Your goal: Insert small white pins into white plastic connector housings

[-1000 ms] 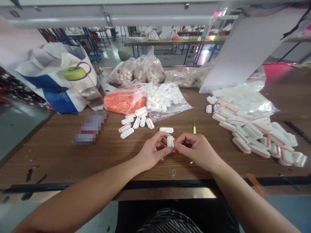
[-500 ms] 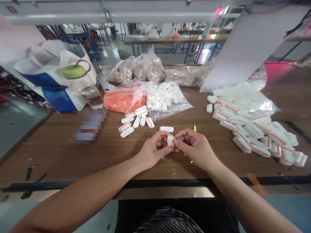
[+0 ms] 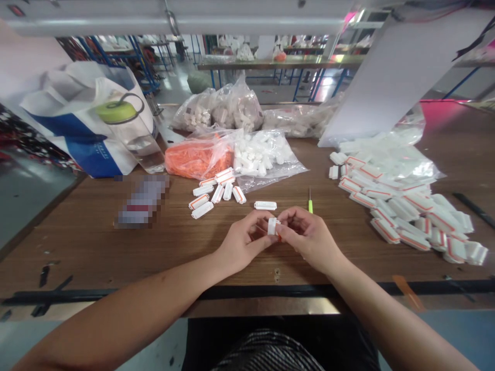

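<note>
The white part (image 3: 272,226) sits in the gap between the 2 hands, touching both, so neither is nearer. The left hand (image 3: 242,241) grips it from the left, thumb on the near side, fingers curled around the far side. The right hand (image 3: 311,236) seems to pinch the orange strip (image 3: 279,237) against the part's right edge. The part's visible face stands roughly upright in view, crosswise to the line joining the hands; fingers hide the rest, so its true long axis cannot be told. Just beyond lie 1 case (image 3: 265,205), lengthwise left to right, and the driver (image 3: 310,205), tip pointing away.
</note>
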The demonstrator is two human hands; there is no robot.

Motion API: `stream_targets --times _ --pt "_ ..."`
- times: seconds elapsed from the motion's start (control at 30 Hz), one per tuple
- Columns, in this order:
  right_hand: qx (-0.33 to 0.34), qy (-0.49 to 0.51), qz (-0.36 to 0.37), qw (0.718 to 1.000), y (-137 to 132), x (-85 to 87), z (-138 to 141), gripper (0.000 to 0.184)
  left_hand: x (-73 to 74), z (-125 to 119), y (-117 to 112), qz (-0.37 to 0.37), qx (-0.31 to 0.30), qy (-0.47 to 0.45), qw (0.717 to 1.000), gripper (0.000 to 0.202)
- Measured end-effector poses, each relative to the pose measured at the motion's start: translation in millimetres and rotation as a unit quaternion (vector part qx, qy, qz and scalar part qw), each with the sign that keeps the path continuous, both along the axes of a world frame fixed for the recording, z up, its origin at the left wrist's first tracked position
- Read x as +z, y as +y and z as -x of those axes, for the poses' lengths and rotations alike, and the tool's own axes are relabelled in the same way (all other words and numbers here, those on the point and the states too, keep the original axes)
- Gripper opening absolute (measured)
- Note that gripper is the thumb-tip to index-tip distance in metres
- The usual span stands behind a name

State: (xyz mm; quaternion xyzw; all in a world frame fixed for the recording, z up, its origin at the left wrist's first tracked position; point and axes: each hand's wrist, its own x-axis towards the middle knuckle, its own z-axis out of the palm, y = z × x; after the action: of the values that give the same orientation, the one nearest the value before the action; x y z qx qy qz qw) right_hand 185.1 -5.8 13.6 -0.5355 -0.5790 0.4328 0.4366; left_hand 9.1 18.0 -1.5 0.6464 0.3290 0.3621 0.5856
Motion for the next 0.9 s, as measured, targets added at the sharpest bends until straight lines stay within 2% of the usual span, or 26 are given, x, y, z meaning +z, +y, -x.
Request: stream_targets --times 0.13,0.33,0.53,0.67,0.8,0.9 --pt "0.004 0.006 0.003 1.000 0.5 0.3 -0.1 0.018 -0.6 0.4 -0.5 0.018 0.003 -0.002 1.000 0.027" --pt "0.013 0.048 0.012 0.999 2.8 -0.6 1.1 0.018 -3.7 -0.1 0.5 0.008 0.010 -0.010 1.000 0.028" --pt "0.011 0.078 0.011 0.997 3.0 -2.6 3.9 0.019 -2.9 0.0 4.5 0.113 0.007 -0.034 0.993 0.041" --pt "0.001 0.074 -0.002 0.997 0.6 -3.0 6.8 0.020 1.8 2.0 6.8 0.127 -0.011 -0.055 0.990 0.042" --pt "-0.014 0.023 -0.029 0.999 -2.7 -6.9 8.0 0.019 4.2 1.3 7.3 0.138 0.002 -0.062 0.989 0.036" --pt "-0.032 -0.073 -0.105 0.991 -5.2 -8.6 7.8 0.018 4.2 0.2 7.2 0.153 0.020 -0.064 0.986 0.036"
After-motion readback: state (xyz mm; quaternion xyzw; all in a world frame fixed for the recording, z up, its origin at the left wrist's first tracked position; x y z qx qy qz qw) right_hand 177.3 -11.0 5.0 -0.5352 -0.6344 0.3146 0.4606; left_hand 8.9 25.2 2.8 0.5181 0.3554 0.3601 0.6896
